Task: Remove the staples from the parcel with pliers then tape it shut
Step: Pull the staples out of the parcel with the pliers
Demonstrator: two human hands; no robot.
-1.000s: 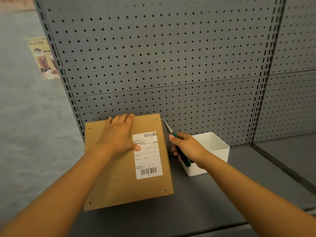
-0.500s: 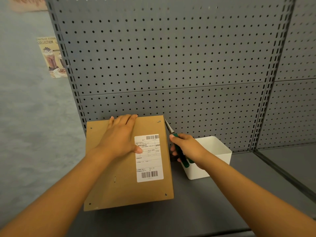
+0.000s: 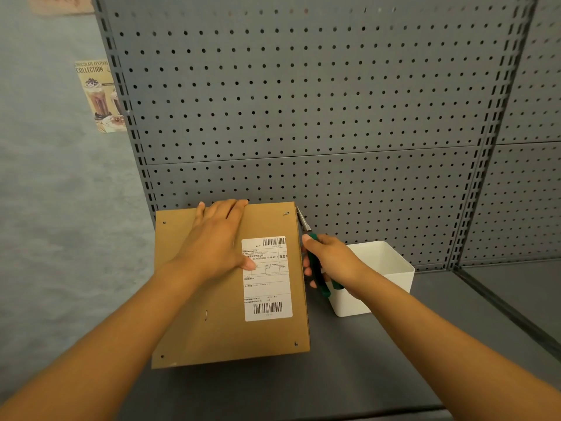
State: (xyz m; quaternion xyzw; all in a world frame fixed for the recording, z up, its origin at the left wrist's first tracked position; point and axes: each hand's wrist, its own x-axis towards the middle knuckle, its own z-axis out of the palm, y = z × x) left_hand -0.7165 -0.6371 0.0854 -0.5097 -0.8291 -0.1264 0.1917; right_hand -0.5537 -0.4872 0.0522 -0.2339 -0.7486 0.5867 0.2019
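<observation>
While the left hand (image 3: 217,247) lies flat on the parcel (image 3: 224,302), fingers straight and reaching to its far edge, thumb touching the label (image 3: 267,278), the right hand (image 3: 329,259) grips the pliers (image 3: 314,262), fingers curled round the green handles. Pliers nose points up and away, just beside the parcel's far right corner; cannot tell whether the tips touch the cardboard, or how far the pliers' own tips are parted. Parcel: one brown cardboard box, lying flat on the grey shelf (image 3: 394,360), back edge against the pegboard (image 3: 303,101). One white shipping label on its right half, two barcodes printed on it. Staples seen: one bent staple (image 3: 286,213) near the far right corner, one straight staple (image 3: 206,315) near the left-middle. Small dark marks at three other corners, too small to tell what they are. One white bin (image 3: 379,281) right of the parcel, behind the right wrist. One drinks poster (image 3: 98,95) on the wall at the left.
</observation>
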